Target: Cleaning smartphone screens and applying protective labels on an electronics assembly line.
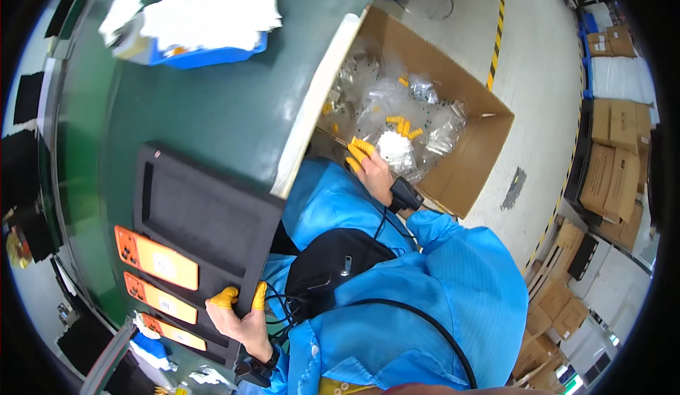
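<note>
My left hand (241, 323), yellow covers on its fingertips, grips the near edge of a black foam tray (212, 211) on the table. Three orange phones (157, 258) lie in a row in the tray, backs up, each with a white label. The tray's upper part holds a wide bare recess. Off to the right, my right hand (373, 175) hangs over the near-left side of a cardboard box (471, 144). Its yellow-tipped fingers are stretched out and apart, with nothing visible between them. Below them lie crumpled clear plastic bags (379, 101), yellow finger covers (401, 124) and a white wad (395, 147).
The green tabletop (234, 112) ends at a pale edge strip (315, 105) beside the box. A blue bin (212, 55) heaped with white sheets (212, 9) stands at the far left. Yellow-black tape (497, 37) crosses the floor; stacked cartons (613, 161) stand far right.
</note>
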A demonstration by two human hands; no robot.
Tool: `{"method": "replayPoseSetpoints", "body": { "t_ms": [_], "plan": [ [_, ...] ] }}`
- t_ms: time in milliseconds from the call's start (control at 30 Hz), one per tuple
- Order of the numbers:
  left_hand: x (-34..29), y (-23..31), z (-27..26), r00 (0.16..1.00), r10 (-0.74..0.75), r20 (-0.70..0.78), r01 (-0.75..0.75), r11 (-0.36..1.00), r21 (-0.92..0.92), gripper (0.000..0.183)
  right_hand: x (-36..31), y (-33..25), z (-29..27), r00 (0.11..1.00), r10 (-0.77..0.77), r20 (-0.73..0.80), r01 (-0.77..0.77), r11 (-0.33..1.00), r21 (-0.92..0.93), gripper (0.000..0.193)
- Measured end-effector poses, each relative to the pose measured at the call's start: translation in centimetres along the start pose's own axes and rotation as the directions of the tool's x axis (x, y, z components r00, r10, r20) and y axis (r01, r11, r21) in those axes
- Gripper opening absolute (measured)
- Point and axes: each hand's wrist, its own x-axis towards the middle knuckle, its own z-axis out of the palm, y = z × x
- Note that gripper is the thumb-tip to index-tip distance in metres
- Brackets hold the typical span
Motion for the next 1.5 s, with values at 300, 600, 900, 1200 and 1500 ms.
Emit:
{"method": "replayPoseSetpoints", "body": {
  "t_ms": [300, 600, 900, 1200, 1500],
  "plan": [
    [-0.1, 0.0, 0.4, 0.991, 0.109, -0.080, -0.115, 0.990, -0.083, 0.032, 13.5, -11.8, -6.9, 0.763, -0.504, -0.405, 0.532, 0.845, -0.050, 0.026],
    [-0.8, -0.4, 0.7, 0.983, 0.098, -0.153, -0.106, 0.994, -0.042, 0.040, 25.1, -20.5, -0.1, 0.412, -0.911, 0.002, 0.828, 0.374, -0.418, 0.011],
    [-0.2, -0.2, 0.9, 0.974, 0.132, -0.186, -0.137, 0.990, -0.016, 0.034, 27.4, -21.8, 2.3, 0.525, -0.847, 0.082, 0.741, 0.408, -0.534, 0.007],
    [-0.9, -0.5, 1.3, 0.977, 0.152, -0.147, -0.153, 0.988, 0.008, 0.038, 26.9, -21.9, 1.8, 0.648, -0.760, 0.052, 0.684, 0.551, -0.478, 0.006],
    [-0.4, -0.3, 0.3, 0.953, 0.142, -0.268, -0.205, 0.954, -0.220, 0.038, 18.3, -22.3, -5.1, 0.782, -0.535, -0.318, 0.539, 0.838, -0.084, 0.022]
  ]
}}
